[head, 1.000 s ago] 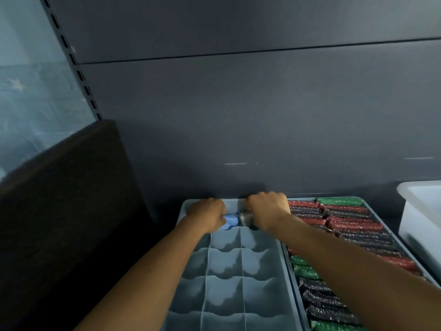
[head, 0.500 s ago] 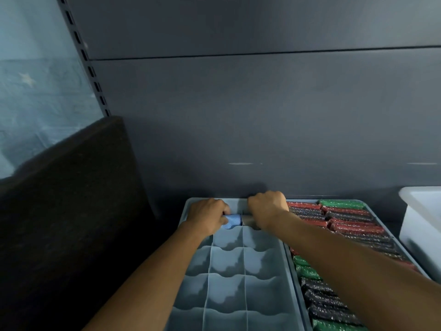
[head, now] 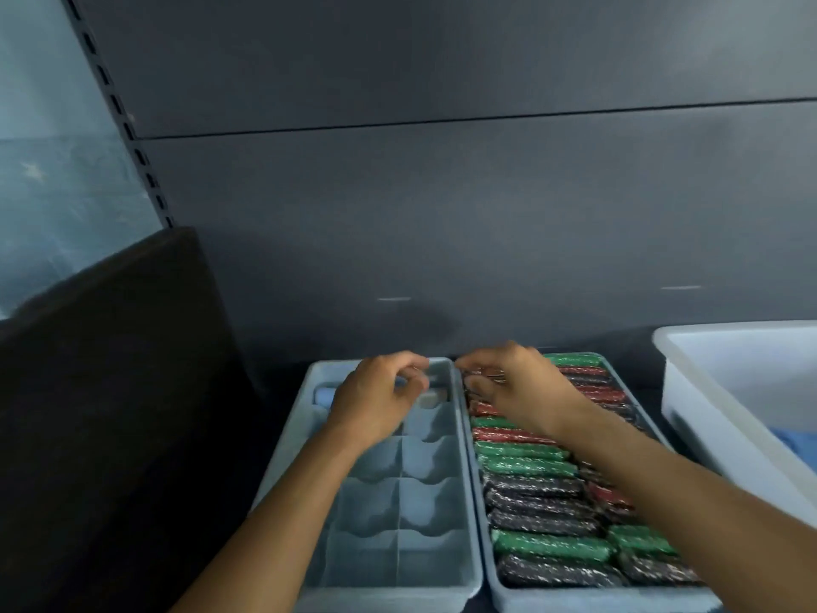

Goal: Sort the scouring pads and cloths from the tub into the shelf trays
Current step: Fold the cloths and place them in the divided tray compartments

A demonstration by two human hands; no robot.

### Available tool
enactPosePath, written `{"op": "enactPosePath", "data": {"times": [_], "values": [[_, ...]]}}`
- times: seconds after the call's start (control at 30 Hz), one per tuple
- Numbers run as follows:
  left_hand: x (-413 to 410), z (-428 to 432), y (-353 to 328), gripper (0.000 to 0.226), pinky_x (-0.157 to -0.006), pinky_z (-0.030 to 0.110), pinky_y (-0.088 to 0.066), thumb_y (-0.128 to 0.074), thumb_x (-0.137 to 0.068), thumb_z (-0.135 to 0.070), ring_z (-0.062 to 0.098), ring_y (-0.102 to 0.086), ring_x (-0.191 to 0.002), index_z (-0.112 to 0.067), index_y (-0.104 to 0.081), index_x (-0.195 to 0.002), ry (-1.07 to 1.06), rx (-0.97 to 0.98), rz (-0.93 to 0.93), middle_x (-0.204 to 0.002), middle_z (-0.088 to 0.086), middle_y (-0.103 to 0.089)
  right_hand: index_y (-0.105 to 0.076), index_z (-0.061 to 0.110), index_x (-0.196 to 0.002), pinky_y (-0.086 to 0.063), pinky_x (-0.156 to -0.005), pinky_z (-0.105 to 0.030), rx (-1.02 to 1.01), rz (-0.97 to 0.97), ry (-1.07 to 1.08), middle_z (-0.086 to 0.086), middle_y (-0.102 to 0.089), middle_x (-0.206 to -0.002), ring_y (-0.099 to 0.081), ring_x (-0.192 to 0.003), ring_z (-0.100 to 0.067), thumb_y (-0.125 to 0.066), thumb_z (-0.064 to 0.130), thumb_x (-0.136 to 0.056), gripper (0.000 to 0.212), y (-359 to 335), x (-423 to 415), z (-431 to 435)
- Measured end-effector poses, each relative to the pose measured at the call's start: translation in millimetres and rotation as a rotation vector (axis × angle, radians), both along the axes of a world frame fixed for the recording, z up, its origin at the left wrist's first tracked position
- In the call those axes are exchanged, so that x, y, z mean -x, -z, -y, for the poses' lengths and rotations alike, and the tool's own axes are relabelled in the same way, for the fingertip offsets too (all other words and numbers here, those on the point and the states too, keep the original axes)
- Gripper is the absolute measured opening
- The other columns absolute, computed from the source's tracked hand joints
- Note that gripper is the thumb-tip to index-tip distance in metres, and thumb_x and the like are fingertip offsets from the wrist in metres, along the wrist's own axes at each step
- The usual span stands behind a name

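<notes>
A divided pale-blue tray (head: 460, 480) holds a light-blue rolled cloth (head: 322, 396) in its far-left cell and a grey rolled cloth (head: 429, 399) in its far-right cell. My left hand (head: 380, 393) hovers over that far row with loosely curled fingers and holds nothing. To the right, a second tray (head: 499, 599) is packed with green, red and black scouring pads (head: 548, 546). My right hand (head: 517, 384) is over its far-left corner, fingers loosely bent just above the pads, with nothing plainly held.
A white tub (head: 725, 418) stands at the right edge with blue cloth (head: 793, 440) inside. A dark panel (head: 115, 391) rises at the left. The grey shelf back wall (head: 442, 214) is close behind the trays.
Both hands have let go of the rolled cloths and lifted off the far row. My right hand has shifted right, over the pad tray. The camera has turned slightly.
</notes>
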State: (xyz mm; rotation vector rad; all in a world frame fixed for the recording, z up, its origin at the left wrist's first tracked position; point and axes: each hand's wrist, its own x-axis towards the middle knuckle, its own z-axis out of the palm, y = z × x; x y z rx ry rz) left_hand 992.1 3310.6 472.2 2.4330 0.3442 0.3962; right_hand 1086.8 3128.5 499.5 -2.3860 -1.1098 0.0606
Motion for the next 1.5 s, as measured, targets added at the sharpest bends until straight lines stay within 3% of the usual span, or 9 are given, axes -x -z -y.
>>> {"op": "enactPosePath", "data": {"times": [0.2,0.37,0.6,0.83,1.0,1.1,1.23,1.37,1.5], "values": [[-9,114,-20,0.018,-0.076,0.024,-0.052,-0.063,-0.09,-0.026,-0.004,-0.063,-0.082,-0.03,-0.069,-0.107,0.179,0.101,0.17,-0.088,-0.018,-0.07,-0.07,0.028,-0.111,-0.046,-0.091,-0.032,-0.167,0.1,0.102,0.01,-0.07,-0.107,-0.059,-0.1,-0.011,-0.067,0.026,-0.087,0.024,-14,11,121],[-36,210,-30,0.028,-0.088,0.019,-0.047,-0.06,-0.092,-0.035,-0.006,-0.057,-0.101,-0.033,-0.063,-0.12,0.449,0.034,0.111,-0.11,-0.02,-0.065,-0.074,0.024,-0.097,-0.051,-0.087,-0.031,-0.219,0.005,0.389,0.009,-0.073,-0.089,-0.066,-0.083,-0.01,-0.07,0.017,-0.084,0.015,-12,-38,234],[-87,284,-15,0.051,-0.112,0.022,-0.015,-0.053,-0.095,-0.045,0.007,-0.021,-0.142,-0.025,-0.044,-0.141,0.54,-0.132,-0.092,-0.151,-0.01,-0.033,-0.059,0.027,-0.125,-0.038,-0.092,-0.023,0.491,-0.077,0.461,0.007,-0.056,-0.131,-0.054,-0.112,-0.014,-0.058,0.021,-0.088,0.038,4,-94,316],[-101,279,-7,0.051,-0.12,0.033,-0.01,-0.054,-0.092,-0.049,-0.005,-0.005,-0.144,-0.029,-0.047,-0.138,0.57,0.043,-0.197,-0.157,-0.016,-0.023,-0.047,0.007,-0.135,-0.042,-0.102,-0.035,0.582,-0.184,0.511,-0.01,-0.053,-0.138,-0.051,-0.124,-0.027,-0.063,0.029,-0.088,0.055,25,-136,308],[-99,277,-4,0.049,-0.118,0.029,-0.01,-0.054,-0.092,-0.049,-0.007,-0.005,-0.143,-0.03,-0.048,-0.138,0.582,0.079,-0.182,-0.157,-0.018,-0.022,-0.072,0.011,-0.091,-0.041,-0.061,-0.025,0.4,-0.131,0.459,-0.004,-0.063,-0.082,-0.056,-0.078,-0.019,-0.074,0.022,-0.073,0.021,19,-144,307],[-98,278,-4,0.047,-0.119,0.029,-0.01,-0.056,-0.093,-0.045,-0.005,-0.007,-0.144,-0.03,-0.049,-0.136,0.583,0.095,-0.169,-0.156,-0.017,-0.025,-0.065,0.019,-0.067,-0.04,-0.058,-0.024,0.197,-0.022,0.406,-0.005,-0.058,-0.067,-0.051,-0.067,-0.017,-0.074,0.022,-0.073,0.011,-2,-139,311],[-98,280,-12,0.053,-0.114,0.027,-0.025,-0.062,-0.09,-0.041,0.002,-0.028,-0.14,-0.029,-0.046,-0.139,0.485,0.135,-0.075,-0.149,-0.015,-0.039,-0.061,0.015,-0.07,-0.037,-0.058,-0.024,-0.154,-0.157,0.337,-0.002,-0.055,-0.067,-0.047,-0.063,-0.014,-0.074,0.008,-0.076,0.016,-49,-118,306],[-102,281,-41,0.067,-0.108,0.019,-0.026,-0.069,-0.087,-0.033,-0.007,-0.035,-0.134,-0.027,-0.036,-0.145,0.484,0.5,0.06,-0.148,-0.017,-0.041,-0.06,0.014,-0.075,-0.038,-0.058,-0.022,-0.336,-0.189,0.214,0.001,-0.055,-0.068,-0.047,-0.06,-0.007,-0.073,0.003,-0.079,0.017,-101,-85,291],[-97,276,-80,0.057,-0.11,0.024,-0.034,-0.07,-0.088,-0.02,-0.003,-0.047,-0.128,-0.022,-0.045,-0.139,0.607,0.708,0.163,-0.138,-0.011,-0.055,-0.057,0.016,-0.077,-0.045,-0.053,-0.018,-0.48,-0.286,0.081,0.002,-0.057,-0.068,-0.054,-0.058,-0.006,-0.069,0.004,-0.083,0.018,-146,-58,265]]}}
